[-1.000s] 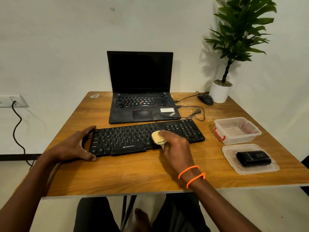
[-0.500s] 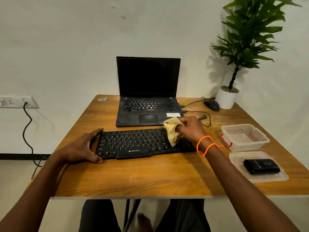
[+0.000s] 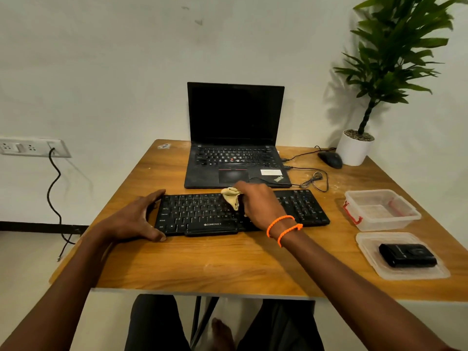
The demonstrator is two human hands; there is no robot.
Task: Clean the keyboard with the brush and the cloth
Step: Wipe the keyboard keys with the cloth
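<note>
A black keyboard lies across the middle of the wooden table. My right hand grips a bunched yellow cloth and holds it against the upper middle rows of keys. My left hand clasps the keyboard's left end, with the fingers behind its far edge and the thumb on the table at the near corner. A black object that may be the brush lies on a clear plastic lid at the right.
A black laptop stands open behind the keyboard. A clear plastic box sits at the right. A mouse, its coiled cable and a potted plant occupy the far right corner.
My right hand has swept the cloth from the keyboard's right part leftward to its upper middle. The left hand has stayed on the keyboard's left end. The camera has tilted slightly.
</note>
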